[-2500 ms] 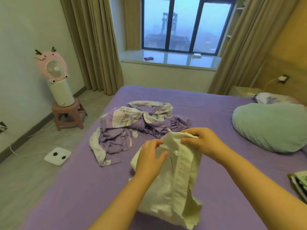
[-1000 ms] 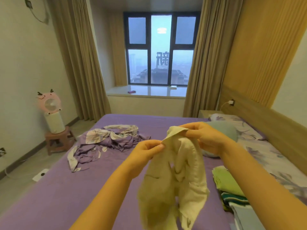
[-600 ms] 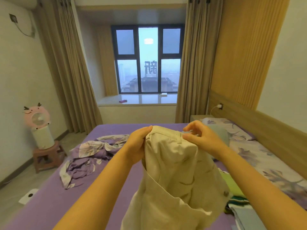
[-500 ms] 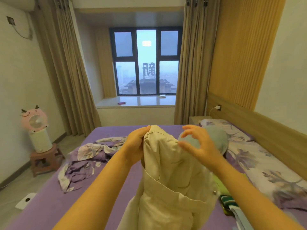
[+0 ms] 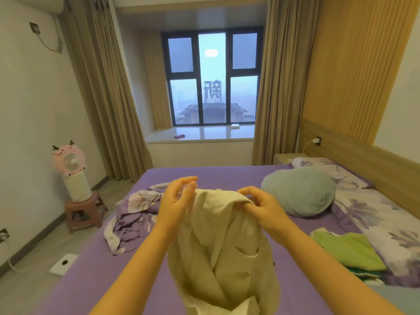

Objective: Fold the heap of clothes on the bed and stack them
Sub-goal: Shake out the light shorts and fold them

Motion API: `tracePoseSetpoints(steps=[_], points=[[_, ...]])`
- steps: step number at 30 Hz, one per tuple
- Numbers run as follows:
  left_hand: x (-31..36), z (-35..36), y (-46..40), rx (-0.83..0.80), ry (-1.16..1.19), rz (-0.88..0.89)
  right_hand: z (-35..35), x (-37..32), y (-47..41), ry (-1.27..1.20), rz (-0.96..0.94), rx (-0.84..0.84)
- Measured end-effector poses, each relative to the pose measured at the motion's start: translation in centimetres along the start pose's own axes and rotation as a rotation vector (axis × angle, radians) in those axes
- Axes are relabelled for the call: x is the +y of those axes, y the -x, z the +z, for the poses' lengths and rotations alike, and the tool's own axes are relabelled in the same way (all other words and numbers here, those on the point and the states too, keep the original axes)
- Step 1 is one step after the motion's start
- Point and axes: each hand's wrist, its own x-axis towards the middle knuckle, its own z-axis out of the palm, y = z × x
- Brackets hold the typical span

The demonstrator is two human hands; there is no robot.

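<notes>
I hold a cream garment (image 5: 227, 246) with pockets up over the purple bed (image 5: 109, 283). My right hand (image 5: 261, 208) pinches its top edge. My left hand (image 5: 176, 201) is at the garment's left edge, blurred, with thumb and forefinger curved apart; I see no pinch there. The rest of the garment hangs down crumpled between my forearms. A heap of purple floral clothes (image 5: 134, 214) lies on the bed's left side, beyond my left hand. A stack of folded clothes with a green piece on top (image 5: 347, 248) lies to my right.
A teal pillow (image 5: 300, 192) and a floral pillow (image 5: 329, 171) lie near the wooden headboard (image 5: 386, 178) on the right. Left of the bed, a pink fan (image 5: 70, 160) stands on a small stool (image 5: 84, 210), and a white scale (image 5: 63, 266) lies on the floor.
My right hand, off the garment half a second ago, now pinches its top edge. My left hand's grip has loosened. Over the earlier frames I lifted the garment off the bed.
</notes>
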Motion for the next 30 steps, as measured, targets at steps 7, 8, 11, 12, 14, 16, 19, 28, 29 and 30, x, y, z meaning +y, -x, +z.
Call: tracePoseSetpoints(steps=[7,8,11,12,14,16,19,28,29,30], points=[[-1.8,3.5,5.3,-0.092,-0.565,0.353,1.5,0.4,-2.4,-0.002,0.212,0.144],[-2.0,4.1,5.3,-0.115,-0.493,0.288,1.2,0.4,-2.5,0.005,0.219,0.137],[-2.1,5.4,4.1,-0.174,-0.241,0.163,-0.7,0.1,-2.4,0.144,0.194,0.142],[-1.8,5.8,3.5,-0.200,-0.184,0.106,-1.6,0.0,-2.3,0.237,0.160,0.160],[-1.0,6.7,2.2,-0.259,-0.066,-0.025,-3.4,0.1,-1.4,0.436,0.073,0.244],[-0.4,7.6,1.2,-0.290,0.055,-0.116,-4.2,0.9,0.6,0.581,-0.109,0.401],[0.0,8.5,-0.5,-0.301,0.190,-0.185,-2.6,2.8,5.0,0.730,-0.272,0.505],[-0.3,7.5,-2.8,-0.215,0.022,-0.030,-1.9,4.1,5.9,0.115,0.107,0.327],[-0.7,6.5,-3.1,-0.194,-0.018,-0.014,-2.6,3.7,5.8,0.047,0.099,0.310],[-1.3,5.4,-3.4,-0.184,-0.056,-0.009,-3.4,3.3,5.6,-0.005,0.098,0.301]])
